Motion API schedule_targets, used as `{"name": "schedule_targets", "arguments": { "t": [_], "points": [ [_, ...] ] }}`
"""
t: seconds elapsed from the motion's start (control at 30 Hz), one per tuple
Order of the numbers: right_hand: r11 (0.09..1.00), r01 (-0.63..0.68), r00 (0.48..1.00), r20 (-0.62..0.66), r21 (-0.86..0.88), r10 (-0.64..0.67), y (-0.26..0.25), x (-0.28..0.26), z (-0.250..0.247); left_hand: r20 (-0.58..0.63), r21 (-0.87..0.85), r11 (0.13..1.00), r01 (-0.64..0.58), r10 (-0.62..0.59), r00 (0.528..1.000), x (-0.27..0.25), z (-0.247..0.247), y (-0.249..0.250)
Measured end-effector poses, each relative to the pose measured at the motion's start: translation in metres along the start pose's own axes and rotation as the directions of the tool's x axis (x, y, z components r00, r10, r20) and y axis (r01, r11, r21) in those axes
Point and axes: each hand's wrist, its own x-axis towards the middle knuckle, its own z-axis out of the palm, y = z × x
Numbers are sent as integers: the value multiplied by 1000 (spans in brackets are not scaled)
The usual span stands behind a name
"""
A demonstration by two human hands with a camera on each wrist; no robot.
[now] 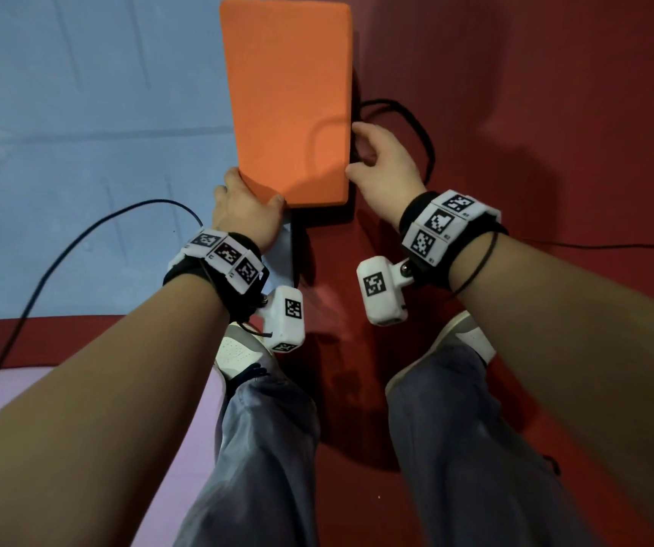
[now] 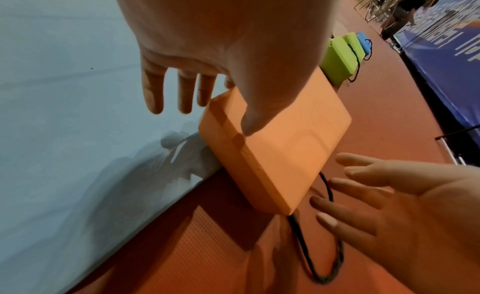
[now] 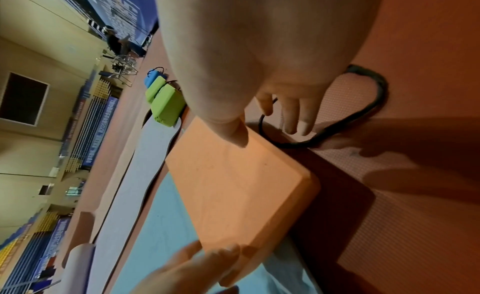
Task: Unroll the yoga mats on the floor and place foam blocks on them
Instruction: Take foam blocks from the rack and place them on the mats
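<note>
An orange foam block [image 1: 290, 104] [image 2: 280, 154] [image 3: 233, 185] hangs slightly above the floor, casting a dark shadow. It straddles the right edge of the unrolled light-blue mat [image 1: 80, 152] [image 2: 78, 134] [image 3: 161, 226]. My left hand [image 1: 246, 207] [image 2: 215, 121] [image 3: 197, 263] grips its near left corner, thumb on top and the other fingers straight down the left side. My right hand [image 1: 372, 159] [image 2: 389, 195] [image 3: 262, 134] is at the right edge with straight fingers. The left wrist view shows a gap between them and the block.
A black cord loop [image 1: 416, 124] [image 2: 335, 263] [image 3: 374, 101] lies on the red floor [image 1: 554, 112] right of the block. Two green blocks [image 2: 340, 57] [image 3: 166, 107] and a blue block [image 2: 363, 41] [image 3: 152, 80] sit farther off. A lilac mat [image 1: 13, 388] lies near left.
</note>
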Motion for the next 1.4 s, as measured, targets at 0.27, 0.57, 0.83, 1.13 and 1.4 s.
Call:
{"name": "schedule_targets", "arguments": {
  "t": [0.27, 0.57, 0.83, 1.13, 1.4],
  "points": [
    [993, -31, 971, 231, -116, 57, 3, -11, 16, 47, 66, 978, -197, 194, 980, -12, -9, 4],
    [984, -18, 957, 283, -178, 69, 8, -13, 21, 85, 181, 974, -137, 124, 989, -15, -5, -4],
    [987, -139, 946, 284, -86, 158, -11, -16, 3, 125, 158, 985, -65, 46, 991, -10, -10, 1],
    [971, -217, 973, 104, 104, 207, -73, -77, -75, 16, 271, 953, -137, 138, 990, -81, -70, 78],
    [931, -105, 989, -58, 349, 133, -226, -191, -257, -17, 167, 946, -279, 286, 958, -246, -185, 268]
  ]
}}
